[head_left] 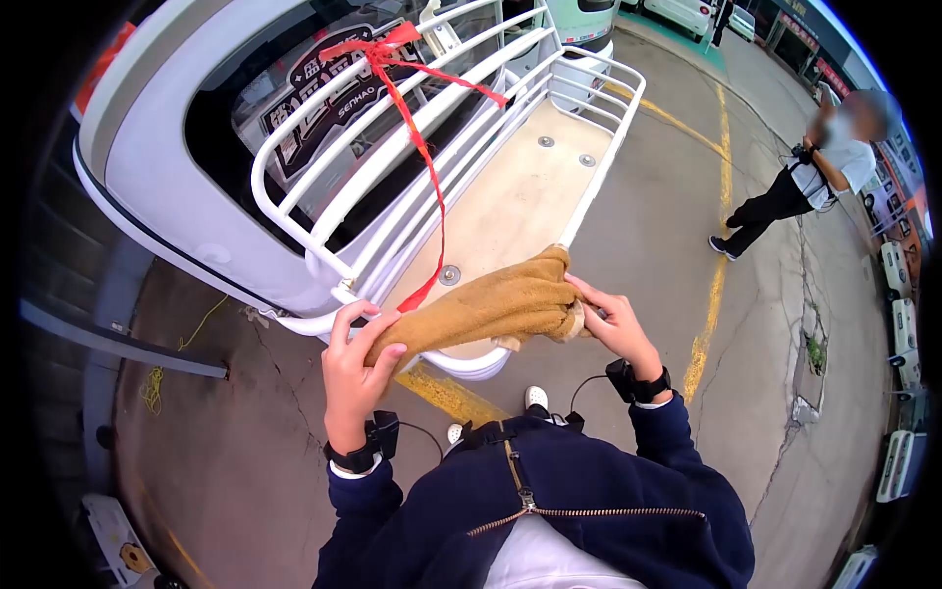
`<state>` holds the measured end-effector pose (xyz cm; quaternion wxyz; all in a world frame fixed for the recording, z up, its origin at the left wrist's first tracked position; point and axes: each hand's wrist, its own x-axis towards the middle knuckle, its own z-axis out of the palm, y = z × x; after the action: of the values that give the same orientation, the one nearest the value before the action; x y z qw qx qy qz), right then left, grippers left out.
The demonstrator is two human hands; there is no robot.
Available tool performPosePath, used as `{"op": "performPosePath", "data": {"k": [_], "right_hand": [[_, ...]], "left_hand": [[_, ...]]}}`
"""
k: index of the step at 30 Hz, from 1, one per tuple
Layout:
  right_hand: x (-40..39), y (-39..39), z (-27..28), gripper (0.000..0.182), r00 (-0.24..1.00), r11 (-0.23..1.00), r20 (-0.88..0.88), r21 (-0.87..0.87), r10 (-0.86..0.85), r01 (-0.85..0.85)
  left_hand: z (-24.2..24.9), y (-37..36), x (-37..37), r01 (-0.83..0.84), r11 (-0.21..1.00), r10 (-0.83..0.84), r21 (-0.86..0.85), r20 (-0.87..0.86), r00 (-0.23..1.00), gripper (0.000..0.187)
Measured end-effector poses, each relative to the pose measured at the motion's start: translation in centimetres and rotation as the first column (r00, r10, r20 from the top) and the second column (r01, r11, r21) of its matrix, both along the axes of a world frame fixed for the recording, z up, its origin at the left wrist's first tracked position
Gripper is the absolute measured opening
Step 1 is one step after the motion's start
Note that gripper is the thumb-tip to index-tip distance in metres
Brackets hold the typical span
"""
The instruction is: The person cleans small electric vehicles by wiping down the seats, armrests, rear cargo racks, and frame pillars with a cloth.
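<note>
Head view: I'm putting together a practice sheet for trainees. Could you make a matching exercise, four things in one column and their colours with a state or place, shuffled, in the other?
Things:
1. cloth
2. ribbon
3. rack
4. jacket

Colours and states:
A. white, tubular
B. dark blue, worn by the camera wearer
C. brown, held between the left hand and the right hand
D. red, knotted, with a long end trailing down

Right pairs: 1-C, 2-D, 3-A, 4-B
</note>
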<state>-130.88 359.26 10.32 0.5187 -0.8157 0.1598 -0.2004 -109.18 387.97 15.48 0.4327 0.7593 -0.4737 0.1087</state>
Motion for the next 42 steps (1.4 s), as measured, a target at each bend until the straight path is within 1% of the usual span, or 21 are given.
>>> {"op": "performPosePath", "data": {"k": [2, 3, 5, 7, 9, 12, 15, 16, 19, 20, 21, 24, 25, 26, 27, 30, 31, 33, 37, 39, 42], "right_hand": [[0.1, -0.5, 1.7, 0.043, 0.989, 0.996, -0.145, -0.087, -0.004, -0.008], [0.5, -1.3, 1.0, 0.039, 0.995, 0.969, 0.078, -0.235, -0.056, 0.073], [0.7, -3.0, 3.0, 0.036, 0.939, 0.887, 0.297, -0.368, -0.173, 0.280], [1.9, -4.5, 5.7, 0.034, 0.803, 0.756, 0.580, -0.461, -0.138, 0.464], [3.3, -5.4, 8.5, 0.033, 0.694, 0.609, 0.709, -0.498, -0.124, 0.617], [6.4, -7.3, 13.2, 0.032, 0.710, 0.494, 0.702, -0.601, -0.050, 0.629], [8.1, -8.7, 16.9, 0.033, 0.786, 0.251, 0.618, -0.760, -0.007, 0.600], [8.4, -8.0, 18.4, 0.026, 0.735, 0.374, 0.674, -0.703, 0.076, 0.605], [8.2, -8.9, 19.1, 0.025, 0.711, 0.407, 0.685, -0.701, 0.159, 0.585], [7.7, -10.0, 18.1, 0.027, 0.756, 0.497, 0.636, -0.711, 0.153, 0.498], [7.3, -11.0, 17.0, 0.030, 0.799, 0.580, 0.582, -0.707, 0.152, 0.404], [3.4, -9.0, 13.0, 0.029, 0.950, 0.949, 0.304, -0.313, 0.067, 0.033], [1.8, -8.3, 11.9, 0.028, 0.986, 0.981, 0.122, -0.170, 0.113, -0.092], [0.5, -7.7, 10.1, 0.028, 0.984, 0.984, 0.026, -0.051, 0.174, -0.172], [-0.6, -7.4, 8.1, 0.028, 0.979, 0.975, -0.009, -0.089, 0.204, -0.204], [-1.9, -6.5, 3.3, 0.029, 0.995, 0.997, 0.065, -0.033, 0.071, -0.069], [-2.2, -6.4, 2.9, 0.029, 0.995, 0.997, 0.055, -0.028, 0.079, -0.077], [-2.7, -5.7, 2.5, 0.028, 0.985, 0.989, -0.170, -0.149, -0.038, 0.012], [-2.6, -5.4, 2.7, 0.027, 0.988, 0.982, -0.149, -0.179, 0.030, -0.057], [-2.6, -5.5, 4.3, 0.032, 0.974, 0.948, -0.219, -0.296, 0.050, -0.116], [-2.7, -5.3, 6.0, 0.033, 0.982, 0.954, -0.183, -0.298, -0.032, -0.024]], "left_hand": [[0.6, -0.2, 0.0, 0.035, 0.999, -0.035, -0.004, 0.106, 0.994, 0.018], [1.1, -0.2, 0.0, 0.031, 1.000, -0.031, 0.002, 0.113, 0.993, 0.018], [2.5, -0.1, -0.5, 0.041, 0.999, -0.041, 0.021, 0.010, 0.999, 0.012], [4.5, -1.0, -0.6, -0.025, 0.999, 0.029, -0.041, 0.105, 0.994, 0.007], [5.9, -2.2, 0.3, -0.062, 0.988, 0.091, -0.144, 0.206, 0.974, 0.008], [8.6, -3.9, 2.2, -0.212, 0.954, 0.268, -0.211, 0.289, 0.919, 0.015], [10.9, -5.0, 4.5, -0.214, 0.915, 0.328, -0.343, 0.319, 0.889, 0.019], [11.4, -5.3, 5.0, -0.199, 0.895, 0.339, -0.398, 0.320, 0.885, 0.020], [12.3, -5.0, 4.1, -0.179, 0.906, 0.303, -0.383, 0.294, 0.907, 0.017], [12.2, -4.7, 3.5, -0.162, 0.923, 0.270, -0.349, 0.289, 0.919, 0.016], [11.5, -4.5, 2.5, -0.096, 0.934, 0.155, -0.344, 0.146, 0.977, 0.011], [8.8, -2.8, -0.6, 0.032, 0.983, -0.011, -0.180, 0.117, 0.993, 0.019], [7.7, -2.0, -1.3, 0.155, 0.982, -0.122, -0.108, 0.265, 0.957, 0.024], [6.8, -1.2, -2.9, 0.214, 0.976, -0.197, -0.039, 0.252, 0.947, 0.029], [5.9, -0.3, -3.9, 0.313, 0.949, -0.311, 0.030, 0.231, 0.922, 0.031], [3.1, 1.0, -5.6, 0.461, 0.875, -0.469, 0.148, 0.021, 0.883, 0.035], [2.5, 0.9, -5.5, 0.455, 0.878, -0.461, 0.147, 0.010, 0.887, 0.035], [1.7, 0.0, -5.1, 0.434, 0.896, -0.416, 0.097, -0.161, 0.895, 0.032], [2.8, -0.2, -6.0, 0.324, 0.904, -0.347, 0.280, 0.036, 0.937, 0.026], [2.9, -0.3, -6.1, 0.216, 0.909, -0.295, 0.357, 0.182, 0.938, 0.024], [4.0, 0.2, -6.1, 0.170, 0.896, -0.301, 0.411, 0.279, 0.912, 0.025]]}}
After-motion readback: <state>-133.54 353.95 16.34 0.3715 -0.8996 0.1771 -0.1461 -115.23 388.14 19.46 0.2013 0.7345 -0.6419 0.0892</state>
